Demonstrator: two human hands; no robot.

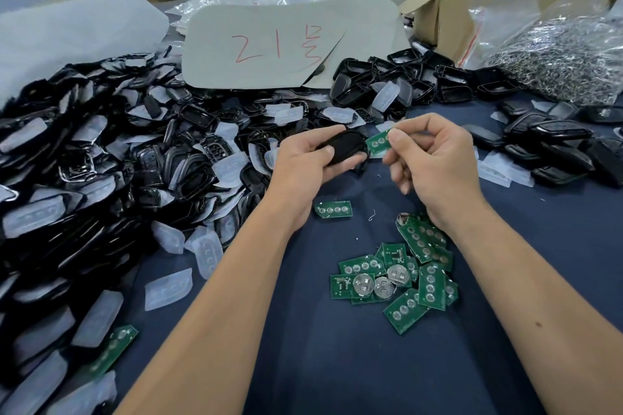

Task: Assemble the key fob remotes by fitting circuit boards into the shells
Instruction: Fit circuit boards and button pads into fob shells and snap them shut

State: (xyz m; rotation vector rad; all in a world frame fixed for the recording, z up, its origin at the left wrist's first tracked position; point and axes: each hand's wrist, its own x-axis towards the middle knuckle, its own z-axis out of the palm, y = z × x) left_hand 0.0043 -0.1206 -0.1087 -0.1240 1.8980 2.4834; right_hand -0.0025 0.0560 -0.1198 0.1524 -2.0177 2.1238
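Observation:
My left hand [308, 162] grips a black key fob shell [344, 145] above the blue table. My right hand [428, 158] pinches a green circuit board [378, 141] between thumb and forefinger, its left end right at the shell's edge. A heap of green circuit boards [401, 271], some with round silver battery clips, lies near the front between my forearms. One single board [333, 209] lies apart under my left wrist.
A big pile of black shells and clear rubber pads [118, 158] fills the left. More shells [553, 145] lie at right. A grey card marked in red [290, 47], a cardboard box [441, 20] and a bag of metal rings [559, 61] stand behind.

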